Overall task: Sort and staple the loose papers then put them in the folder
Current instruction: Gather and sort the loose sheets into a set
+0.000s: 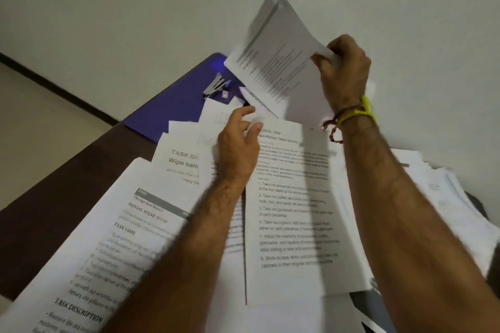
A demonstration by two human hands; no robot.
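- A dark brown table (62, 205) is seen, most of it covered by loose printed papers (295, 219) that overlap one another.
- A sheet (276, 62) is held up off the table by the right hand (343, 70); its edge is pinched between the curled fingers and thumb, and the sheet stands tilted above the far part of the table.
- Yellow and reddish threads (351, 113) are worn on the right wrist.
- The left hand (239, 140) is laid on the papers near the middle of the table, its fingers relaxed and slightly spread, with nothing gripped; the fingertips touch the top edge of a page headed with a task number.
- A purple folder (173, 111) lies flat at the far left corner of the table, partly covered by the far ends of the papers.
- A silver stapler (215, 86) rests on the folder, and a small pinkish item (225, 94), too small to be identified, lies just beside it.
- A further stack of papers (446, 192) is piled at the right edge of the table.
- A pale wall (135, 8) stands behind the table.
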